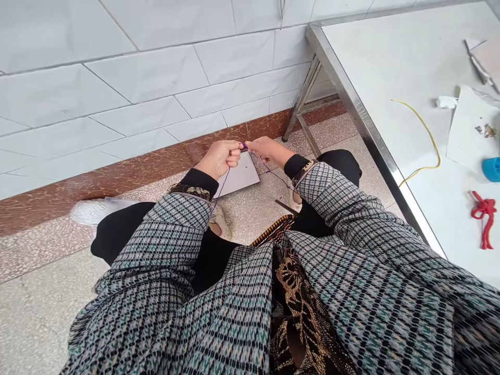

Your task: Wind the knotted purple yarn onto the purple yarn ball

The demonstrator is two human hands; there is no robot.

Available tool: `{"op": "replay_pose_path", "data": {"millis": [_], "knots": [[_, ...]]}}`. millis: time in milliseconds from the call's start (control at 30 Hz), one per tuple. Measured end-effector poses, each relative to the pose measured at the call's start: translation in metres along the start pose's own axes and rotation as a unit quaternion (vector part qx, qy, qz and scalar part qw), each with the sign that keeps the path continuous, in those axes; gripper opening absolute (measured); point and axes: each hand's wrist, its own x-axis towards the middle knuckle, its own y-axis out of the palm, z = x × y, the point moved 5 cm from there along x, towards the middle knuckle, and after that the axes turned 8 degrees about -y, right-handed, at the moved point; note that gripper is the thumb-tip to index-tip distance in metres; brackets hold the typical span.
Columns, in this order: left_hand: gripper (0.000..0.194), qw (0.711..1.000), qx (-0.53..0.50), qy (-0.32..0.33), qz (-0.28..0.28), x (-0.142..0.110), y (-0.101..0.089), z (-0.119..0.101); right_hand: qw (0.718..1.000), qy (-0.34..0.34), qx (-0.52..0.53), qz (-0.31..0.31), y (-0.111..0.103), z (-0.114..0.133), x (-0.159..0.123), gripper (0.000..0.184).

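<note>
Pale plastic bundle [91,212] on floor [42,312], far left. Left hand [222,158]: fingers curled, clamped on purple cord [244,147], strand trailing below. White panel [242,177] under hands. Cord bunched between both hands, near wall [152,78]. Right hand [269,150]: fingers pinched on same cord, second strand hanging. Desk [375,57] at right: yellow cord [433,140], red knotted cord [484,209], blue object [491,170].

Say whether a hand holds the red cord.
No, the red cord lies on the table; left hand and right hand pinch purple thread.
</note>
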Motion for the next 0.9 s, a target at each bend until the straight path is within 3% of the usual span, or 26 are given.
{"op": "replay_pose_path", "data": {"millis": [100,200,333,433,633,767,900], "knots": [[0.02,0.994,0.092,0.038,-0.044,-0.001,-0.004,0.0,0.995,0.019,-0.083,-0.041,-0.008,0.002,-0.013,0.043],[0.009,0.951,0.252,0.137,-0.112,-0.006,-0.006,-0.005,0.994,0.025,-0.104,-0.023,-0.011,0.004,-0.026,0.042],[0.016,0.892,0.407,0.168,-0.102,-0.006,-0.001,0.0,0.993,0.016,-0.112,0.013,-0.011,0.002,-0.032,0.038],[0.024,0.88,0.43,0.167,-0.109,-0.004,-0.002,0.003,0.986,-0.018,-0.166,0.01,-0.011,0.001,-0.027,0.032],[0.032,0.903,0.388,0.145,-0.112,-0.005,0.001,0.01,0.953,-0.159,-0.259,-0.011,-0.004,0.009,-0.017,0.017],[0.034,0.946,0.274,0.088,-0.149,-0.009,-0.009,0.015,0.907,-0.249,-0.34,-0.025,-0.006,0.017,-0.021,0.009],[0.036,0.977,0.147,0.026,-0.154,-0.02,-0.026,0.018,0.861,-0.289,-0.414,-0.055,-0.022,0.023,-0.027,0.008]]}}
